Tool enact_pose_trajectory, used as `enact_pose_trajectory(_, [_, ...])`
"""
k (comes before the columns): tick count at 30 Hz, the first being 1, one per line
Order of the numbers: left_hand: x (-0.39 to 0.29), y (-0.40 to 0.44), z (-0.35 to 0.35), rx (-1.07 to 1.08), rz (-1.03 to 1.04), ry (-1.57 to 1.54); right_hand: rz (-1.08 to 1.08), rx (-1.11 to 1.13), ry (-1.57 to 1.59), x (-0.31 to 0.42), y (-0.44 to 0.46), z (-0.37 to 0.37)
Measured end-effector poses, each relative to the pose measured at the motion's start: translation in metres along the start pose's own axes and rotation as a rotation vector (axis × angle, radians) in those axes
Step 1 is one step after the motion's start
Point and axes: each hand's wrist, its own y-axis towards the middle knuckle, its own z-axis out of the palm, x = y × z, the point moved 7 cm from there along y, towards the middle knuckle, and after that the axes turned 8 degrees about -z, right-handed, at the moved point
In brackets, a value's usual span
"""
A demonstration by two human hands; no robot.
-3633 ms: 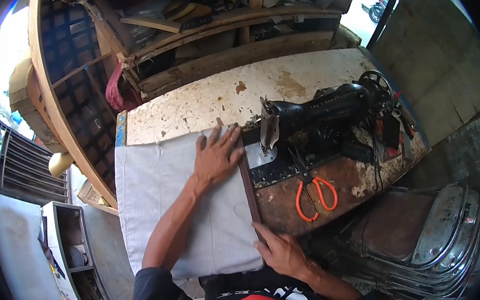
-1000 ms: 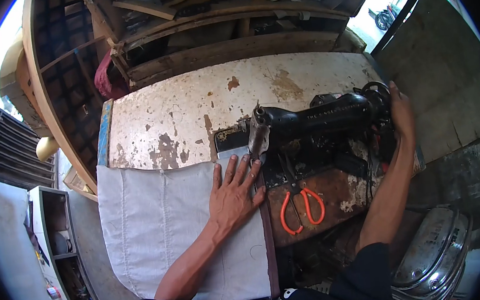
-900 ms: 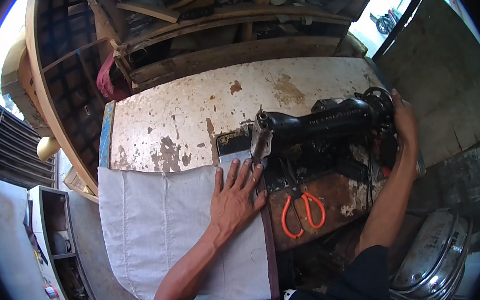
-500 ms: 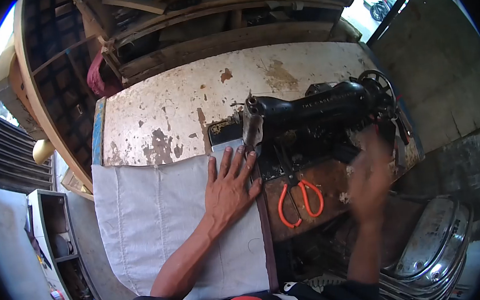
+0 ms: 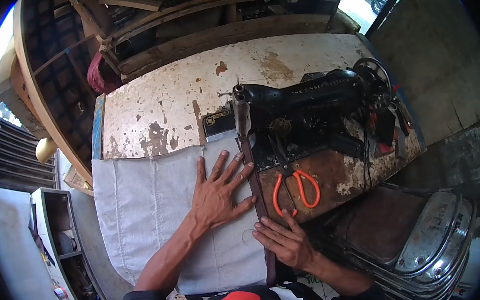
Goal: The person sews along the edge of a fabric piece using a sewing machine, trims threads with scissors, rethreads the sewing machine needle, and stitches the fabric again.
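Note:
A pale grey-white cloth (image 5: 143,215) lies over the near part of the worktable, with a dark brown binding strip (image 5: 258,191) along its right edge. That strip runs up under the needle end of a black sewing machine (image 5: 310,101). My left hand (image 5: 221,191) rests flat on the cloth with fingers spread, its fingertips by the strip just below the machine's head. Lower down, my right hand (image 5: 285,243) lies over the strip and the cloth edge, fingers stretched out. Scissors with orange handles (image 5: 295,192) lie to the right of the strip, their blades on the machine bed.
The worn worktable top (image 5: 157,111) has peeling white paint. Stacked metal-framed chairs (image 5: 430,236) stand at the lower right. A wooden shelf (image 5: 218,34) with clutter is behind the table, and a white cabinet (image 5: 66,251) stands at the left.
My right hand has come down and left from beside the machine's wheel end onto the cloth edge. My left hand has shifted slightly down and left. The view has moved a little.

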Motion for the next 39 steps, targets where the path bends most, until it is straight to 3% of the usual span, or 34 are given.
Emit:
enact_pose_trajectory(23, [0.014,0.032,-0.003,-0.051,-0.017,-0.029,0.034,0.003,-0.014,-0.029,0.026,-0.005])
enact_pose_trajectory(31, [0.011,0.036,-0.009,-0.26,0.163,-0.007,0.028,0.021,-0.037,-0.04,0.04,-0.007])
enact_pose_trajectory(39, [-0.002,0.002,-0.007,-0.05,0.126,-0.063,0.036,0.034,0.023,-0.054,0.051,-0.009])
